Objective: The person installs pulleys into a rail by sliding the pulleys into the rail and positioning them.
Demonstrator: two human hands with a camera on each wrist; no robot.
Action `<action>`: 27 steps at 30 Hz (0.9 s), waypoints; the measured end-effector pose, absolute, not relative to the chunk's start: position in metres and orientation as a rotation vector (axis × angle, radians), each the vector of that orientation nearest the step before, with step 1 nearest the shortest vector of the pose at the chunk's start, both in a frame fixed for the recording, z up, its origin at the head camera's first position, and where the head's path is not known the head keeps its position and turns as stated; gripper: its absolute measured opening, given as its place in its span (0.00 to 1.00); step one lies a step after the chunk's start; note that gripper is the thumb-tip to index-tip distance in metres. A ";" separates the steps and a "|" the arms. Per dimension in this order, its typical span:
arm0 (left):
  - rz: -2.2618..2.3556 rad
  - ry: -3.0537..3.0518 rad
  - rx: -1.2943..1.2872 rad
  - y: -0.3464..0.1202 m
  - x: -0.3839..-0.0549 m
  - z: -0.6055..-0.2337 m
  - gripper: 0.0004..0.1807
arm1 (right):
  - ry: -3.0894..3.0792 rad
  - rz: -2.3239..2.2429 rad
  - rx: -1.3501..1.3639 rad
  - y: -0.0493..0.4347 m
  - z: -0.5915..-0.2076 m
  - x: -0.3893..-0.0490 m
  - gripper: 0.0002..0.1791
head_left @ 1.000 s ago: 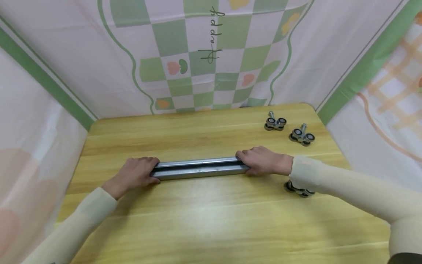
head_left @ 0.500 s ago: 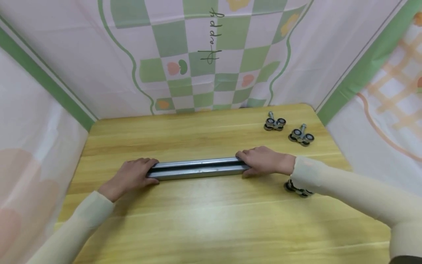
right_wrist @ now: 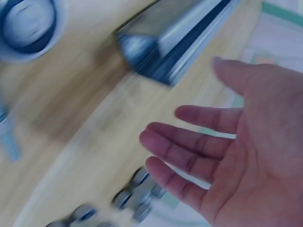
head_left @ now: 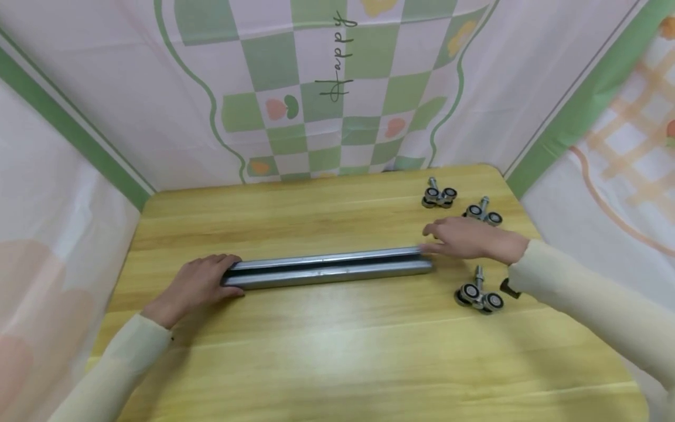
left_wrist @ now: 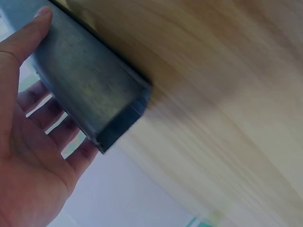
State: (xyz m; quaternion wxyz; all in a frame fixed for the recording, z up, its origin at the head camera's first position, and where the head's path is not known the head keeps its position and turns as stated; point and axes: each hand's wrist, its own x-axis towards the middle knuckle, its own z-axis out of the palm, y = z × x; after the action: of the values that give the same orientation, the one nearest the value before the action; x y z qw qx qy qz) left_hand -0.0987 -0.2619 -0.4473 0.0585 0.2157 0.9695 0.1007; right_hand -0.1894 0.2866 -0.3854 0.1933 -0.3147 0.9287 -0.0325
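A steel channel track [head_left: 332,268] lies across the table with its long slot facing up. At its left end my left hand [head_left: 197,284] holds it, thumb on the near side and fingers over the far side. The left wrist view shows the thumb on the track's wall [left_wrist: 85,71] and the hollow end open. My right hand [head_left: 466,237] is off the track's right end, fingers extended and holding nothing. In the right wrist view that hand [right_wrist: 255,142] is beside the bare track end [right_wrist: 147,52]. Nearest to it is a four-wheeled roller trolley [head_left: 484,214], partly hidden behind it.
A second roller trolley [head_left: 439,197] sits at the back right, its bolt pointing away. Another trolley [head_left: 479,298] lies nearer, under the right forearm. Patterned cloth [head_left: 337,117] hangs behind the wooden table [head_left: 327,357] and at both sides.
My right hand has let go of the track and moved right and slightly back, uncovering the track end and the near trolley. My left hand has slid a little left along the track.
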 end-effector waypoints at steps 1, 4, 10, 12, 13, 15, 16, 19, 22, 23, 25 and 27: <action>0.312 2.938 0.645 -0.264 -0.098 -0.448 0.36 | 2.602 -0.069 -0.860 0.294 -0.385 -0.190 0.28; 0.332 2.943 0.627 -0.269 -0.097 -0.450 0.36 | 2.575 -0.033 -0.834 0.319 -0.389 -0.194 0.21; 0.336 2.947 0.590 -0.276 -0.096 -0.453 0.38 | 2.562 -0.050 -0.787 0.360 -0.395 -0.191 0.14; 0.340 2.952 0.591 -0.278 -0.095 -0.453 0.37 | 2.567 -0.072 -0.775 0.370 -0.399 -0.188 0.13; 0.348 2.952 0.590 -0.278 -0.095 -0.453 0.37 | 2.567 -0.084 -0.768 0.375 -0.402 -0.187 0.13; 0.365 2.951 0.587 -0.279 -0.094 -0.453 0.37 | 2.562 -0.112 -0.739 0.382 -0.407 -0.185 0.12; 0.374 2.950 0.583 -0.280 -0.094 -0.453 0.36 | 2.557 -0.129 -0.729 0.385 -0.409 -0.184 0.12; 0.394 2.944 0.575 -0.281 -0.093 -0.453 0.36 | 2.547 -0.179 -0.708 0.390 -0.416 -0.181 0.11; 0.399 2.944 0.577 -0.281 -0.093 -0.454 0.36 | 2.539 -0.242 -0.675 0.390 -0.420 -0.178 0.11; 0.399 2.946 0.579 -0.281 -0.093 -0.455 0.36 | 2.537 -0.263 -0.659 0.390 -0.422 -0.178 0.12; 0.400 2.950 0.581 -0.281 -0.093 -0.454 0.36 | 2.537 -0.302 -0.632 0.389 -0.425 -0.176 0.13; 0.403 2.951 0.581 -0.281 -0.093 -0.454 0.36 | 2.533 -0.334 -0.608 0.387 -0.428 -0.174 0.13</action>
State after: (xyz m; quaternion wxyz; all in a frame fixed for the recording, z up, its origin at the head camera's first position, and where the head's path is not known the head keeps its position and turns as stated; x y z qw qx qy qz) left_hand -0.0932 -0.2805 -0.4542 0.0535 0.1913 0.9711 0.1326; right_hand -0.1738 0.3874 -0.4280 0.2550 -0.2237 0.9326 -0.1229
